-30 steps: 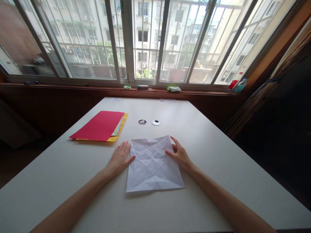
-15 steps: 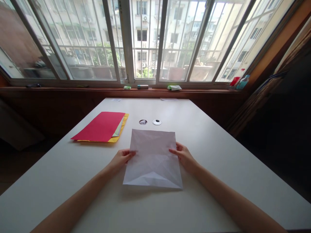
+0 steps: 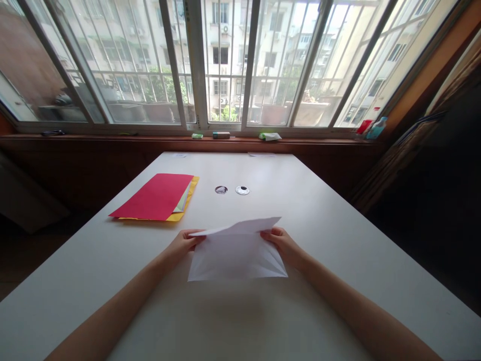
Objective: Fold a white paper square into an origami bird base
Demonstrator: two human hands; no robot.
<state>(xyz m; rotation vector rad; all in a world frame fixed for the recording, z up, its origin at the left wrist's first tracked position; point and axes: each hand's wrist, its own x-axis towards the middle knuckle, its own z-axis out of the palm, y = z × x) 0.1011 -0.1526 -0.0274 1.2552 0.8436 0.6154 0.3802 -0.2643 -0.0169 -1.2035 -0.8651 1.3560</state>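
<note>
Between my two hands a white sheet of paper (image 3: 235,258) hangs over the table, creased and bent across the middle so that its upper part tips away. My left hand (image 3: 187,241) pinches its left edge; my right hand (image 3: 282,243) pinches the right edge. Beyond the paper, two small round pieces lie flat on the table: a dark patterned disc (image 3: 221,190) and a white disc with a black spot (image 3: 242,190). Further left rests a stack of coloured paper, with a red sheet (image 3: 156,196) on top and yellow (image 3: 175,217) and pale green sheets showing beneath.
The white table (image 3: 323,301) narrows toward a window with bars. On the wooden sill (image 3: 158,141) sit small packets, among them a green and white packet (image 3: 269,136), and a blue bottle (image 3: 376,129) at the right. A dark curtain hangs at far right.
The paper was nearly flat and facing up; now its far half bends over and its near edge is lifted. Both hands keep their hold at its sides. The discs and the stack stay put.
</note>
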